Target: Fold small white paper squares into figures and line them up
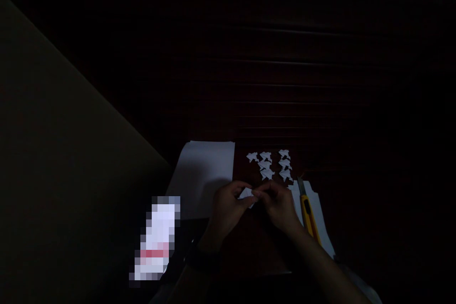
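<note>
Between my two hands, above the dark table, is a small folded piece of white paper (245, 193). My left hand (230, 206) pinches its left side with thumb and fingers. From the right, my right hand (276, 203) grips the paper's other edge with closed fingertips. Part of the paper is hidden by the fingers, and the dim light hides its finer creases. Beyond my hands lie several small folded paper figures (265, 165) with pointed corners, grouped in uneven columns.
White paper sheets (206, 166) lie at the left. On the right, a yellow box cutter (309, 211) with its blade out rests on more white paper (322, 213). A bright, pixelated screen-like shape (156, 237) is at lower left. A wall (71, 128) borders the left side.
</note>
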### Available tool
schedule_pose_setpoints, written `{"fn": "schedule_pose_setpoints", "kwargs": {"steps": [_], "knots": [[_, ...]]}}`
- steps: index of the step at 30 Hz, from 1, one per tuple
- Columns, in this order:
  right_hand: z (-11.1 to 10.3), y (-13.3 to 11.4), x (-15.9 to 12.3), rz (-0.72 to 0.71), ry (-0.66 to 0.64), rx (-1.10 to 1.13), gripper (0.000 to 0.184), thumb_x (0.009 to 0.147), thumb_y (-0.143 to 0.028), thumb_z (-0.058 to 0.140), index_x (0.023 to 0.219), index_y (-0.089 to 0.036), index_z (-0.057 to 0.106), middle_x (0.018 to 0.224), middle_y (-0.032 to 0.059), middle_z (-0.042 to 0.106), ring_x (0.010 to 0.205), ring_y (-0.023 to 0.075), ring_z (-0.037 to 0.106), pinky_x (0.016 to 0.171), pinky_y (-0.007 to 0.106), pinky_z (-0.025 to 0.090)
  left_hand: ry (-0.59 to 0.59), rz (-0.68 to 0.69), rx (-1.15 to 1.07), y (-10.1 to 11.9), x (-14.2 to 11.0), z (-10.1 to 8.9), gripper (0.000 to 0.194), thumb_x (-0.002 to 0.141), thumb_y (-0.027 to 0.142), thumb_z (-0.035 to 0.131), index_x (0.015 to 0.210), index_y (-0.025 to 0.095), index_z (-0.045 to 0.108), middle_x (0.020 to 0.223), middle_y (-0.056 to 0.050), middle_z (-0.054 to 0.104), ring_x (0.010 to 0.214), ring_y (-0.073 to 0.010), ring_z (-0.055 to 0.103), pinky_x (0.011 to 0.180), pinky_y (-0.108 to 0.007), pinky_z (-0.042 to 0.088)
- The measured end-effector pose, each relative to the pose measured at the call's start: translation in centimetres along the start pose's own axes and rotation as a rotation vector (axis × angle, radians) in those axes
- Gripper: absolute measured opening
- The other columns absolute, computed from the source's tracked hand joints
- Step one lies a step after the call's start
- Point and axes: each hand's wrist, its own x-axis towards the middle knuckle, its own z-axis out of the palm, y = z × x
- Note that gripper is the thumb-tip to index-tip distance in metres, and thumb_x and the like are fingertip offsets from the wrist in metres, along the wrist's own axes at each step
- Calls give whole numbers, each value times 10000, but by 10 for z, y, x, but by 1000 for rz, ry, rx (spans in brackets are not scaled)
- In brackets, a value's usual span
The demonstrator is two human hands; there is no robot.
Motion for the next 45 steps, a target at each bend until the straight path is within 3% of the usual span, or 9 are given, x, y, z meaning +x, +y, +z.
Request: {"fn": "schedule_pose_setpoints", "kwargs": {"steps": [5, 9, 13, 17, 23, 26, 29, 35, 45], "knots": [[-1, 3, -1, -20, -101, 16, 151, 779, -105, 562, 720, -205, 658, 739, 2, 682, 707, 159, 630, 674, 262, 465, -48, 9, 42, -1, -3, -1, 282, 629, 262, 714, 902, 201, 680, 714, -10, 672, 624, -150, 602, 526, -224, 418], [-5, 1, 2, 31, -138, 142, 87, 735, -130, 639, 780, -204, 641, 734, -2, 667, 707, 164, 623, 671, 271, 477, -53, 5, 25, 0, -5, -2, 372, 638, 345, 720, 978, 206, 664, 589, 24, 607, 513, -122, 536, 454, -213, 356], [-10, -2, 4, 36, -179, 224, 301, 663, -112, 701, 931, -213, 608, 783, -8, 655, 750, 168, 616, 712, 289, 477, -34, -1, 21, 0, -5, 0, 460, 601, 370, 750, 1020, 206, 653, 604, 23, 616, 516, -123, 536, 450, -211, 341], [-12, -1, 5, 65, -174, 160, 214, 657, -122, 699, 841, -206, 630, 738, -14, 640, 725, 167, 602, 696, 293, 460, -59, 12, 70, 0, -6, 2, 412, 637, 385, 723, 1013, 227, 665, 612, 19, 629, 532, -130, 547, 455, -214, 343], [-14, 3, 9, 87, -114, 205, 181, 696, -181, 692, 835, -206, 578, 713, -22, 574, 696, 152, 557, 644, 267, 442, -182, 38, -68, 4, -7, -1, 555, 584, 189, 756, 1119, 237, 612, 963, -44, 696, 833, -192, 639, 689, -264, 476], [-15, 7, 12, 71, -52, 243, 195, 718, -192, 681, 842, -213, 532, 730, -27, 534, 695, 138, 524, 625, 248, 428, -211, -7, -149, 6, -5, -4, 478, 645, 207, 720, 1109, 212, 607, 900, -56, 711, 804, -197, 660, 685, -279, 495], [-16, 12, 14, 81, -31, 275, 227, 722, -217, 686, 869, -220, 512, 717, -34, 516, 671, 132, 507, 613, 246, 423, -152, -47, -177, 8, -3, -6, 335, 669, 261, 712, 988, 178, 652, 823, -64, 721, 746, -198, 671, 648, -274, 504], [-22, 5, 12, 81, -165, 288, 254, 706, -231, 703, 910, -221, 551, 750, -18, 562, 709, 146, 539, 653, 273, 444, -36, -108, -162, 10, -1, -7, 164, 640, 272, 732, 751, 164, 679, 705, -51, 719, 636, -184, 666, 536, -238, 488], [-22, 6, 11, 113, -177, 218, 275, 628, -218, 757, 864, -206, 616, 657, -52, 473, 586, 102, 460, 521, 213, 383, -242, -73, -153, 18, -3, -13, 185, 703, 324, 677, 801, 172, 712, 759, -48, 715, 687, -172, 640, 609, -244, 468]]}}
